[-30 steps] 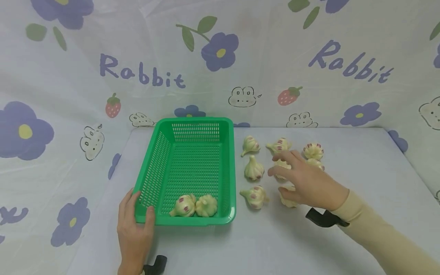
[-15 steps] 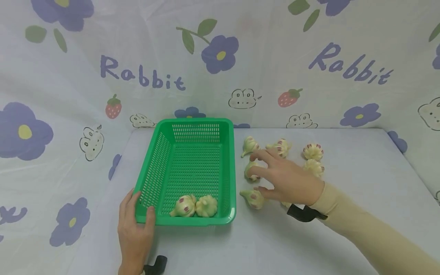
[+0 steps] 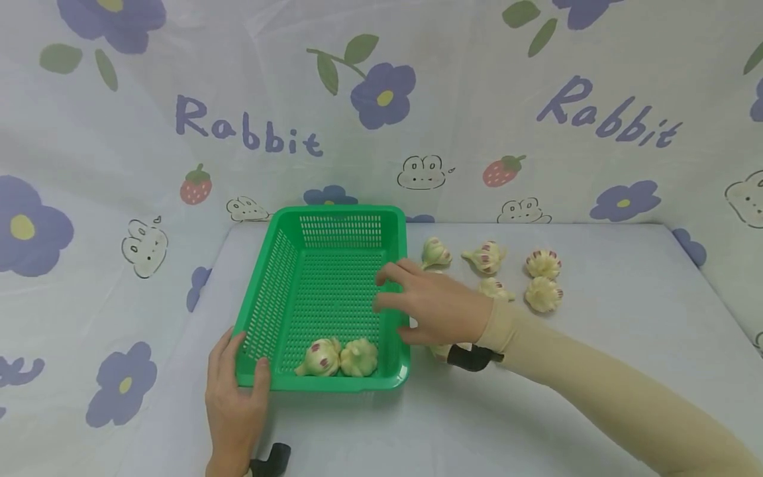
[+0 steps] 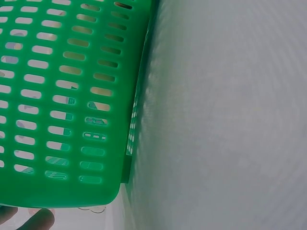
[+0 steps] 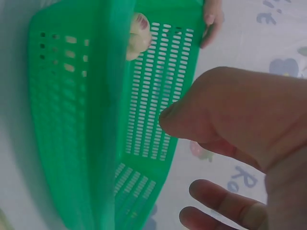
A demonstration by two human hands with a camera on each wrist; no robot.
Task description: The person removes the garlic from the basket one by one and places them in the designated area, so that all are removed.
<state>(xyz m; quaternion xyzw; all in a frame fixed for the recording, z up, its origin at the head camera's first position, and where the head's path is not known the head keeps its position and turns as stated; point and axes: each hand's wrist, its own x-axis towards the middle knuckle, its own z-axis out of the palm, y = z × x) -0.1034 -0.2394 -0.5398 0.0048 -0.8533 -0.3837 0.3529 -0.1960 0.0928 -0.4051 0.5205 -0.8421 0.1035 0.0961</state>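
Note:
My left hand [image 3: 235, 397] holds the near left corner of a green plastic basket [image 3: 271, 278], its thumb at the front rim and its fingers at the left side. In the left wrist view, fingertips [image 4: 41, 220] show beside the perforated basket wall [image 4: 57, 191]. Over the basket's right rim hovers my right hand [image 3: 441, 308], fingers spread and bent; the right wrist view shows nothing between its thumb [image 5: 187, 120] and fingers. Inside the basket, two garlic bulbs lie side by side at the front: a purple-streaked bulb [image 3: 322, 358] and a paler bulb [image 3: 359, 358].
Several garlic bulbs lie on the white cloth right of the basket, among them one bulb [image 3: 437, 252] at the back and one bulb [image 3: 544, 295] farther right. The right sleeve [image 3: 572, 358] covers part of this area. A patterned curtain [image 3: 465, 99] hangs behind.
My right hand has moved left from above the loose garlic bulbs to the basket's right rim. The left hand stays at its corner, and the two bulbs in the basket have not moved.

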